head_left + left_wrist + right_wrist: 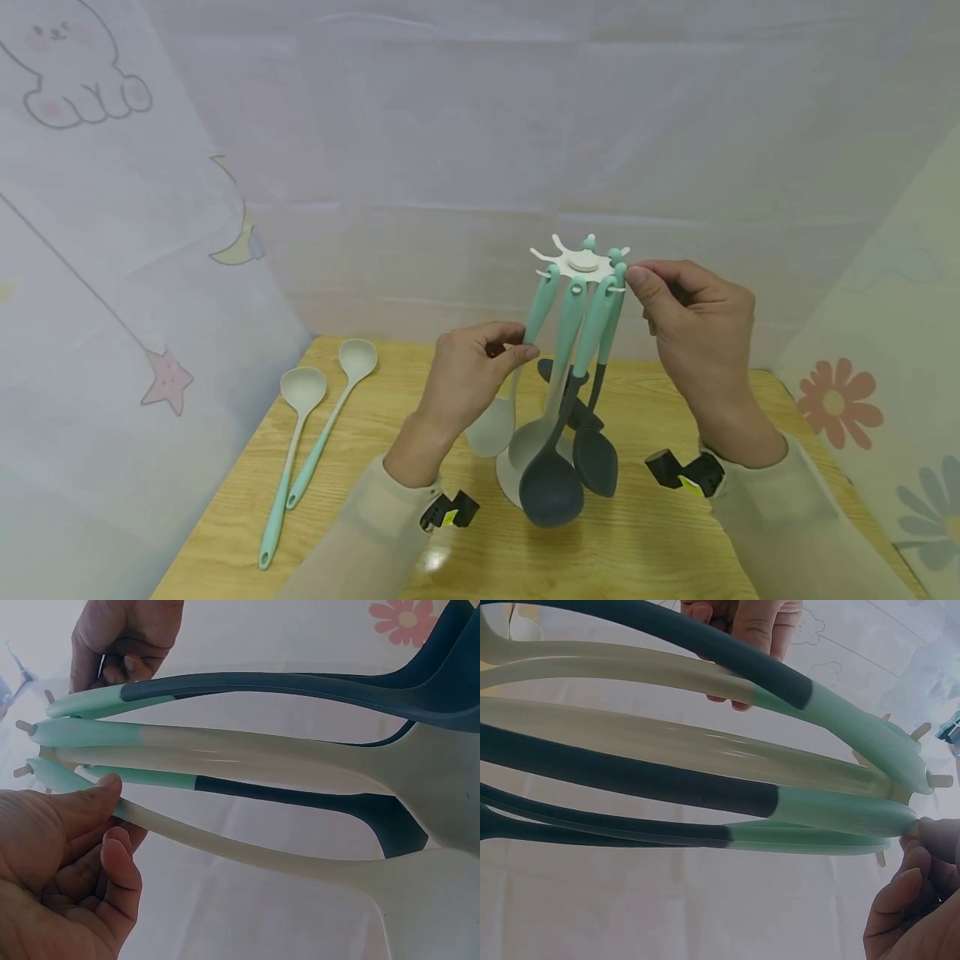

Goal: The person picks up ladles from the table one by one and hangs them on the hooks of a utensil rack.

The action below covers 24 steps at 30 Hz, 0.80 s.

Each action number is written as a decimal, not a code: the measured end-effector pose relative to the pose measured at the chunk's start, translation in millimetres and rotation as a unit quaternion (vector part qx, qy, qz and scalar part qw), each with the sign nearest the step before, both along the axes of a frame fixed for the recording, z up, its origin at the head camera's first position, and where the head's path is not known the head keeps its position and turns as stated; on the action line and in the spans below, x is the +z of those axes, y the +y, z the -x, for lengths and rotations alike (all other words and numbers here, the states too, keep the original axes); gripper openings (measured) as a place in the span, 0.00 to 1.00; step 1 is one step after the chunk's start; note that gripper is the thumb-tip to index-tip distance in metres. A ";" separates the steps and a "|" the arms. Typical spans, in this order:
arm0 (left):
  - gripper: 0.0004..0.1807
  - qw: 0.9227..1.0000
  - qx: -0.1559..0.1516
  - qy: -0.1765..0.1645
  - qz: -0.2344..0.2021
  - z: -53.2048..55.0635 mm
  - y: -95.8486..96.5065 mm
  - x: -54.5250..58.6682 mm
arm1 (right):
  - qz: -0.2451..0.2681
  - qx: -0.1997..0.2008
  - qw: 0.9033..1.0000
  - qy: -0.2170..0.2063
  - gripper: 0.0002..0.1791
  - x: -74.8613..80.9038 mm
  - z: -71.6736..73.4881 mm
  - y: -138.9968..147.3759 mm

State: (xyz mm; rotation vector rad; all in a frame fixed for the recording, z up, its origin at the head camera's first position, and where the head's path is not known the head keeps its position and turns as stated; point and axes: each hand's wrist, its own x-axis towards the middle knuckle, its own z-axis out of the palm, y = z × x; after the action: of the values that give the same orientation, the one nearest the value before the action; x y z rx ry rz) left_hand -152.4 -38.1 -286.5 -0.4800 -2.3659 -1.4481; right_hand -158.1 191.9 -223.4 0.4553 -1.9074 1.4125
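A white rotating rack point(583, 262) stands on the table with mint-handled utensils hanging from its hooks. My left hand point(476, 375) pinches the mint handle of a white turner point(491, 429) at the rack's left side, thumb on top. On the other side, the fingertips of my right hand point(693, 325) pinch the top end of a mint handle point(847, 810) with a dark grey stem, right at its hook. A dark ladle point(551, 492) hangs at the front, beside a dark spoon point(596, 462). Behind the ladle, a white ladle point(528, 446) partly covers the rack's base.
Two white spoons, one nearer point(303, 387) and one farther point(357, 358), lie with mint handles on the wooden table point(405, 392) at the left. Pale printed sheets point(450, 167) hang behind and at both sides of the table.
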 end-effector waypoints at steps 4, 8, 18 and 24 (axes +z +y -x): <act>0.14 1.000 0.006 -0.010 -0.010 -2.2 -4.5 -1.0 | 0.001 0.001 1.000 0.000 0.08 0.3 -0.3 0.0; 0.16 0.999 0.031 -0.018 -0.010 -3.0 -19.7 -6.7 | 0.004 0.004 1.000 0.002 0.08 0.8 -1.0 -1.2; 0.17 0.972 0.149 -0.114 0.140 12.8 -113.0 -64.1 | 0.001 0.006 1.000 0.003 0.08 3.0 -1.1 -5.4; 0.18 0.937 0.191 -0.180 0.230 18.4 -160.8 -104.7 | 0.002 0.003 1.000 0.005 0.08 3.0 -2.0 -3.5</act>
State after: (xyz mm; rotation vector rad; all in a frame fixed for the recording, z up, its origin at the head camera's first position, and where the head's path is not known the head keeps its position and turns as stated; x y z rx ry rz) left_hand -170.8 -198.9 -391.2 0.1650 -2.8881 -0.8599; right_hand -156.0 188.4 -220.4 0.4647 -1.8953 1.4152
